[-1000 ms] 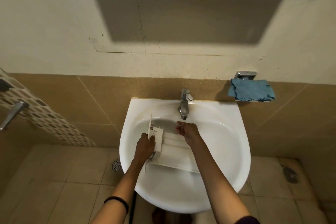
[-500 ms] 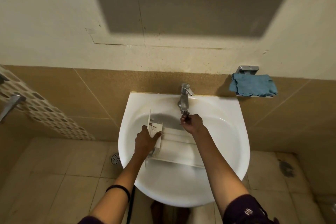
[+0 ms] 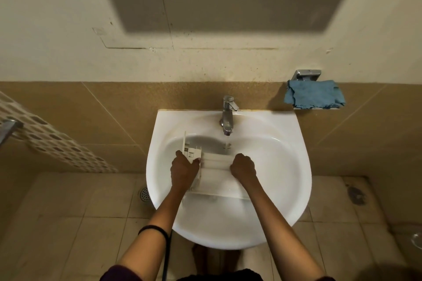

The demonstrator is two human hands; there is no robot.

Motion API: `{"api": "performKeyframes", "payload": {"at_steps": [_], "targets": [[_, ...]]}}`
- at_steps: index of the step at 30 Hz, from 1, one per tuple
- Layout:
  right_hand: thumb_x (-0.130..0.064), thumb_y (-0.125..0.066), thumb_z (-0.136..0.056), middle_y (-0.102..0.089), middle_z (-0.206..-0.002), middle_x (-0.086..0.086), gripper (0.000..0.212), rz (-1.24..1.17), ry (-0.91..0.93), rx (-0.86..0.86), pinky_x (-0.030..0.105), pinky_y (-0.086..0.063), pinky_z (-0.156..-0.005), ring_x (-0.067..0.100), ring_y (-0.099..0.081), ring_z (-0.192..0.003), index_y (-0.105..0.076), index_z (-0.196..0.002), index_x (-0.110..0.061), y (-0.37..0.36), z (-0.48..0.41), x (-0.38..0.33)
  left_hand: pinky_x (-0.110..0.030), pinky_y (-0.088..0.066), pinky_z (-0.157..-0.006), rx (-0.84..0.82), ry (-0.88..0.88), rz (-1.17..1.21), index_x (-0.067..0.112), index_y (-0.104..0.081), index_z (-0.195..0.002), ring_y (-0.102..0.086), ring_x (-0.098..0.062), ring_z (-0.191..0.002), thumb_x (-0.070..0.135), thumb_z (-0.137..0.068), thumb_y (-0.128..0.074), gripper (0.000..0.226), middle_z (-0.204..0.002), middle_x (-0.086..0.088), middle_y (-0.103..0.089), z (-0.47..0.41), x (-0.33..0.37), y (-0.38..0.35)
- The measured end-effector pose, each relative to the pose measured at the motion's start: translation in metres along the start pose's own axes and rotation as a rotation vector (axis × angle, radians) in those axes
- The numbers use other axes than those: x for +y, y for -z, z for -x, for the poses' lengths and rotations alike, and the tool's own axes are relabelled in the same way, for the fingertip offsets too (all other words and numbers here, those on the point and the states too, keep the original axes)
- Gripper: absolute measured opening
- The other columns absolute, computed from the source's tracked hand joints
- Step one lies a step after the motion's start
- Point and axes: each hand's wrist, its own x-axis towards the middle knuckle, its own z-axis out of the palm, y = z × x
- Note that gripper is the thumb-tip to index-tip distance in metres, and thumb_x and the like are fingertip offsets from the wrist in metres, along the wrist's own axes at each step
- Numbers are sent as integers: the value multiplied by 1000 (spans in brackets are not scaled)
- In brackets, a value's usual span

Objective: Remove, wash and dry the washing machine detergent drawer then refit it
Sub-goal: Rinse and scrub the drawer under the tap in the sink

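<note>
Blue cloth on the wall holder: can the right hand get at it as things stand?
Probably yes. The blue cloth lies uncovered right of the tap, nothing between, but the right hand grips the detergent drawer and must let go first.

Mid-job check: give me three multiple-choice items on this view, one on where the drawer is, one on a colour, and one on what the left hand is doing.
1. Where is the drawer?
A) on the floor
B) in the sink
C) under the person's arm

2. What colour is the cloth on the wall holder?
A) red
B) white
C) blue

3. What is the left hand doing?
A) gripping the drawer's end
B) turning the tap
C) holding the cloth

Answers:
1 B, the drawer lies across the inside of the sink.
2 C, the cloth is plainly blue.
3 A, its fingers curl round the drawer's left end.
</note>
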Motion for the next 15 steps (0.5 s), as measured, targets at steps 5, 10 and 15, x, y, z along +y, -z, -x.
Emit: {"api": "performKeyframes", "payload": {"at_steps": [5,10,15], "targets": [[-15,-52,-92,-53,-118,16,31,77,453,22,33,-42,-88,31,-51,-110,-58,-122,-11,-40,24,-18,-37,-45,-85,6,-3,-26,0,-44,-118,-55,-37,-109,38,-77,-72,63,-118,-19,-58,1,-2,0],[-9,-49,-92,-61,-110,10,25,-68,337,255,31,-42,-87,26,-55,-107,-69,-107,-11,-35,17,28,-36,-43,-86,8,55,-23,1,-46,-117,-53,-36,-112,41,-76,-72,63,-120,-18,-57,1,0,0],[14,-42,-78,-63,-100,13,34,66,272,434,26,-48,-75,28,-62,-97,-67,-95,-2,-32,20,21,-38,-44,-86,4,65,4,0,-45,-117,-53,-37,-112,39,-77,-72,62,-121,-19,-56,1,-1,-4]]}}
